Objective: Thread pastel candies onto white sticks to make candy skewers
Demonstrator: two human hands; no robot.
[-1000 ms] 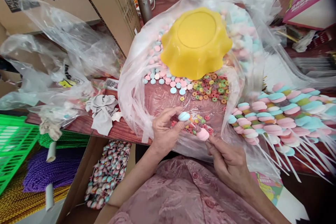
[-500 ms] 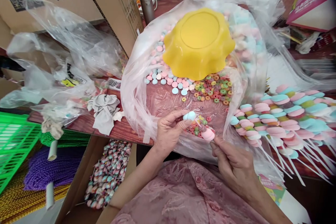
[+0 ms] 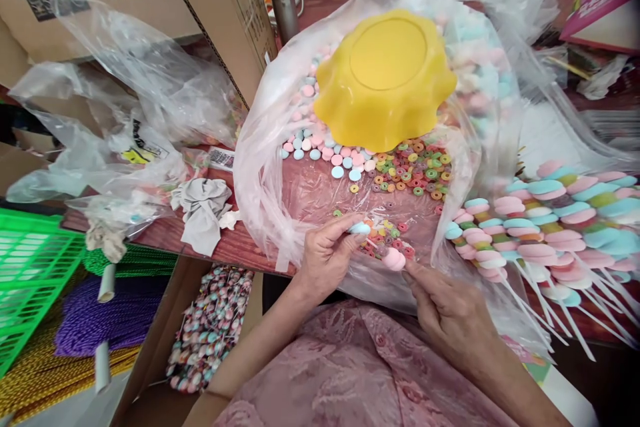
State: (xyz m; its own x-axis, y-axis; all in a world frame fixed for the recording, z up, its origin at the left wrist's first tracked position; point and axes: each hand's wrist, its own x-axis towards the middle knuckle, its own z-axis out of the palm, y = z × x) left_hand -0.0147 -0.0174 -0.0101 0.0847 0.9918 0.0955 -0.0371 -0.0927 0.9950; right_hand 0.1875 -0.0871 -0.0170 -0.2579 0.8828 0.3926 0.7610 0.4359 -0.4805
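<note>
My left hand (image 3: pixel 327 255) pinches a light-blue candy (image 3: pixel 359 229) between thumb and fingertips. From the right, my right hand (image 3: pixel 447 300) grips the end of a candy skewer (image 3: pixel 394 259), which carries a pink candy and a dark ring-shaped gummy. Its pale stick points up and left at the blue candy; whether the tip has entered it, I cannot tell. Beneath both hands lie loose ring gummies (image 3: pixel 387 230) on a clear plastic bag (image 3: pixel 263 193) with its edge rolled back. More ring gummies (image 3: pixel 415 170) and pink and blue candies (image 3: pixel 337 172) are heaped farther in.
An upside-down yellow bowl (image 3: pixel 385 80) sits on the candy heap. Finished candy skewers (image 3: pixel 545 227) are piled at right, white sticks outward. A box of strung candies (image 3: pixel 210 327) stands below left, near a green basket (image 3: pixel 35 273). A crumpled cloth (image 3: pixel 203 213) and a carton (image 3: pixel 215 7) are left.
The blue candy has tilted and sits slightly lower against the stick's end in my left fingers. My right hand keeps its grip on the skewer. The whole view has shifted slightly.
</note>
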